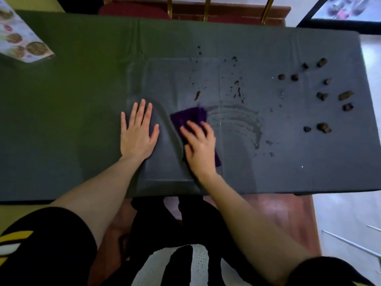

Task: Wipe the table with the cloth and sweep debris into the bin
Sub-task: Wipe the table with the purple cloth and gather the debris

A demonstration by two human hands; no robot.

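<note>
One purple cloth (188, 117), lying flat on the table (82, 100), near the front edge and about in the middle. Pressed down by the right hand (199, 146), fingers (188, 130) spread a little and laid flat on top, not curled round anything, likely so the whole cloth rubs the top at once. Wet curved streaks (235, 120) just to the right of the cloth, so probably the wiping step in hand. Left hand (138, 134) just beside the cloth, palm down, fingers (142, 109) wide and holding nothing, most likely there to keep the table cover (165, 157) from sliding. Even so, a raised fold (167, 122) in the cover between the two hands, touching the cloth's left edge. Small dark crumbs and spots (237, 89) a bit beyond the cloth, toward the far side. Bigger brown lumps (323, 96) well apart from the cloth, scattered by the right end. None of these swept up yet, so much of the job left to do. No bin in view, so no telling which way to push the mess. Printed paper (22, 40) on the far left corner, far from the hands. Could smear the wet spots if rubbed before the lumps are gone.
</note>
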